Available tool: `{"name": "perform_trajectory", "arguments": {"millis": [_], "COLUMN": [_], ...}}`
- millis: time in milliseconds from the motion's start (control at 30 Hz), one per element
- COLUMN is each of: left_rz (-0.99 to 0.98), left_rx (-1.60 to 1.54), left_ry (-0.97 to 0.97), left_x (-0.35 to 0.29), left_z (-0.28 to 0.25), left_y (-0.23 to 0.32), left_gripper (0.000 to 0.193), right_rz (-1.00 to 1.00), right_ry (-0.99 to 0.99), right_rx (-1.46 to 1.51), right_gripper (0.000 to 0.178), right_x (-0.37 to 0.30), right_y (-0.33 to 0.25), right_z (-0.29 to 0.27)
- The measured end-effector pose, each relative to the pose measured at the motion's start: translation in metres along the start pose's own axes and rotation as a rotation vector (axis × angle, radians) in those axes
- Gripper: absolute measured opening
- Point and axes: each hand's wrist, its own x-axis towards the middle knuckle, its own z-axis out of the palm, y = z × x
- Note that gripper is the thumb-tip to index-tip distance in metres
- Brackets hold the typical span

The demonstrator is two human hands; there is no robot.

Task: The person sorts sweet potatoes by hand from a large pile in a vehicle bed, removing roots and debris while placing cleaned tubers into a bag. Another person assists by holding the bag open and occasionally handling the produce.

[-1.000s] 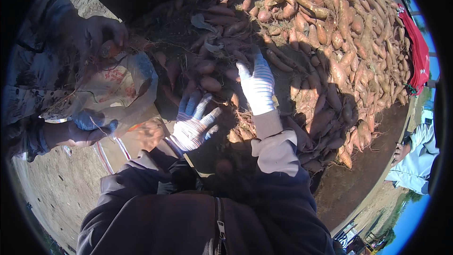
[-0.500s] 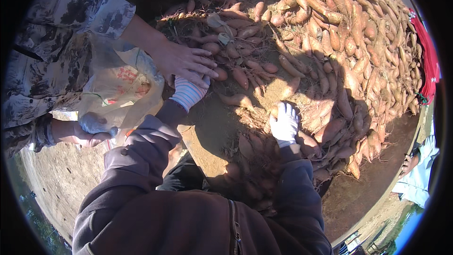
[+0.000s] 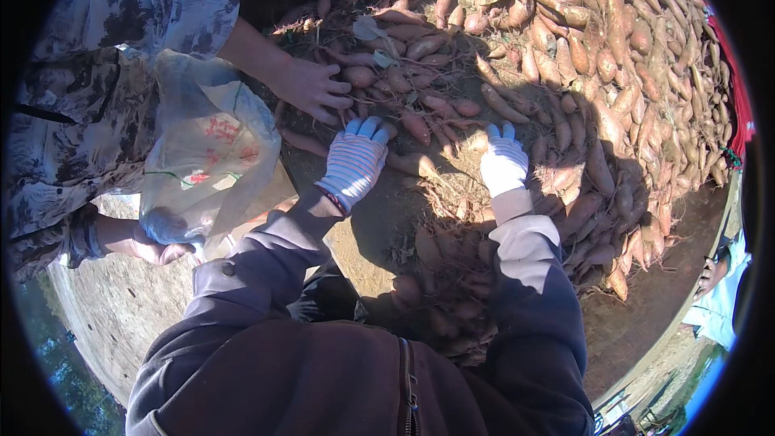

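My left hand (image 3: 355,163), in a white glove with coloured stripes, reaches into the sweet potatoes at the left of the pile. Its fingers curl against a small round sweet potato (image 3: 389,131). To the right, my right hand (image 3: 504,165) lies palm down in a white glove, fingers pointing away and a little apart, with nothing visible in them. Between the hands a pale sweet potato (image 3: 413,163) rests on the dirt. Just beyond my left hand, another person's bare hand (image 3: 313,90) spreads over sweet potatoes.
A large heap of sweet potatoes (image 3: 622,97) fills the right and far side, roots and soil among them. The person at left, in patterned sleeves, holds a translucent plastic bag (image 3: 211,141). More sweet potatoes (image 3: 444,291) lie in shadow near me. Another person's hand (image 3: 710,276) shows at far right.
My left hand has moved right and out from under the other person's hand, which has drawn back left. My right hand has shifted farther away and slightly right, and its fingers have straightened.
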Motion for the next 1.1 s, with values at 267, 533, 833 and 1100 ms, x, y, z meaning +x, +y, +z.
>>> {"name": "perform_trajectory", "arguments": {"millis": [267,533,833,1100], "left_rz": [-0.369,-0.647,-0.684,-0.542], "left_rx": [-1.379,-2.924,-3.132,-2.892], "left_ry": [-0.21,-0.486,-0.277,-0.155], "left_x": [0.031,-0.023,-0.08,-0.082], "left_z": [-0.05,0.003,0.004,-0.001], "left_y": [0.021,0.096,0.046,0.01], "left_gripper": [0.069,0.05,0.064,0.065], "right_rz": [0.112,0.064,-0.388,-0.353], "right_ry": [0.071,0.063,-0.085,0.113], "right_rx": [1.655,1.774,1.181,0.541], "right_gripper": [0.041,0.042,0.064,0.052], "right_x": [-0.026,-0.118,-0.12,0.005], "right_y": [0.095,-0.067,-0.083,-0.108], "right_z": [0.094,-0.044,-0.047,0.011]}}
